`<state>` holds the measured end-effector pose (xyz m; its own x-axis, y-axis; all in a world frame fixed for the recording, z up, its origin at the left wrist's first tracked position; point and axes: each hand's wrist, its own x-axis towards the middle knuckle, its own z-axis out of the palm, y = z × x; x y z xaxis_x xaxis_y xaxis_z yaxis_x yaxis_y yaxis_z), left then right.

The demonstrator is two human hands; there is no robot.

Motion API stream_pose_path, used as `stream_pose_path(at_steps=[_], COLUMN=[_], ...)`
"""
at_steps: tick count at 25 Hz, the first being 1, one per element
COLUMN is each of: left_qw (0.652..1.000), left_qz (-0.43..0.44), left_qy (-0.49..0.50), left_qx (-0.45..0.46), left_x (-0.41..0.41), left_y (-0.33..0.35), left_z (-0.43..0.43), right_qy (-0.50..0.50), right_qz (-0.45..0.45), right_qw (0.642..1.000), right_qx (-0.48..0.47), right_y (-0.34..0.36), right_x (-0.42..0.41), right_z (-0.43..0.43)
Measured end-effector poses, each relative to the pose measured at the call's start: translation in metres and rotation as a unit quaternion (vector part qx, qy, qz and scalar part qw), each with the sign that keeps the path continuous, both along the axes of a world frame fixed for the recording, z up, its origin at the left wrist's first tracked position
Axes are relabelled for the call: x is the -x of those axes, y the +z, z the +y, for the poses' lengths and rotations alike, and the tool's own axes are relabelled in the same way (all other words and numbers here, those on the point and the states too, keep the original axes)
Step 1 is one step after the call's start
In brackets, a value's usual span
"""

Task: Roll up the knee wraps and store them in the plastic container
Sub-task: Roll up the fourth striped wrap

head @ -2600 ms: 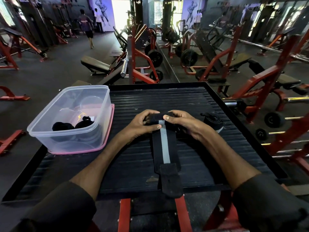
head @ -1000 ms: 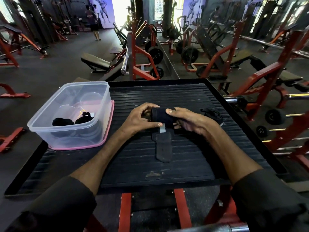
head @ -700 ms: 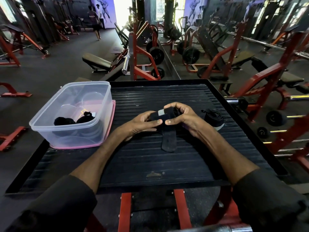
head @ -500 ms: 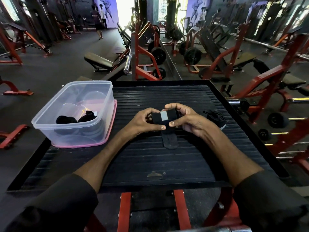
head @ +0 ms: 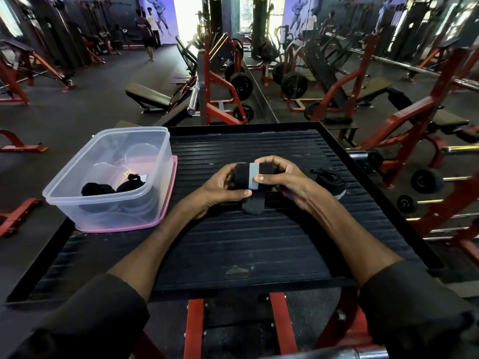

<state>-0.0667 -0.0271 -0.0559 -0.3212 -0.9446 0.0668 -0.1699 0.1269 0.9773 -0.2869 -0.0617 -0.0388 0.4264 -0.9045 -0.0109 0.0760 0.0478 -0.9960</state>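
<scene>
— Gym floor all round: red machine frames, weight plates point(head: 241, 85), a flat padded lifting bench point(head: 147, 95) at eleven o'clock, two people point(head: 147, 32) standing far off by the bright doorway. What's up close?

— Black ribbed bench point(head: 259, 242) on red legs, filling the middle of the view. Both forearms reach onto it from dark sleeves point(head: 85, 320).

— And the hands?

— The left hand point(head: 220, 187) and right hand point(head: 287, 181) meet at the bench's centre around a black knee wrap point(head: 243, 177) with a grey stripe. It is almost fully rolled. The left grip is closed on the roll's left end, thumb lying along the near side. The right grip is closed on the right end, thumb pressed on the grey stripe, fingers curled over the top.

— Any of it loose?

— A short black tail point(head: 252, 207) hangs from the roll at six o'clock and lies on the bench.

— Where is the container?

— At nine o'clock from the hands, on the bench's left edge: a clear plastic container point(head: 77, 182), open, sitting on a pink lid point(head: 171, 195). Two black rolled wraps point(head: 98, 189) lie in its bottom, side by side.

— Anything else?

— One more wrap point(head: 328, 178), black, loosely coiled, at three o'clock just beside the right hand.
</scene>
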Motion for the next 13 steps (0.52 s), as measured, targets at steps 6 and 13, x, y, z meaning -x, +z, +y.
stream_pose_path(at_steps=[6, 13], left_qw=[0.994, 0.995], left_qz=[0.062, 0.043], left_qy=[0.009, 0.074], left_qx=[-0.092, 0.050], left_x=[0.0021, 0.0071], left_y=[0.0016, 0.0020], left_z=[0.0015, 0.0014], right_qy=[0.001, 0.054], right_qz=[0.019, -0.030], right_qw=[0.992, 0.994], right_qx=[0.121, -0.095], right_y=[0.0016, 0.0062], right_x=[-0.0062, 0.0021], right_z=[0.0055, -0.0002])
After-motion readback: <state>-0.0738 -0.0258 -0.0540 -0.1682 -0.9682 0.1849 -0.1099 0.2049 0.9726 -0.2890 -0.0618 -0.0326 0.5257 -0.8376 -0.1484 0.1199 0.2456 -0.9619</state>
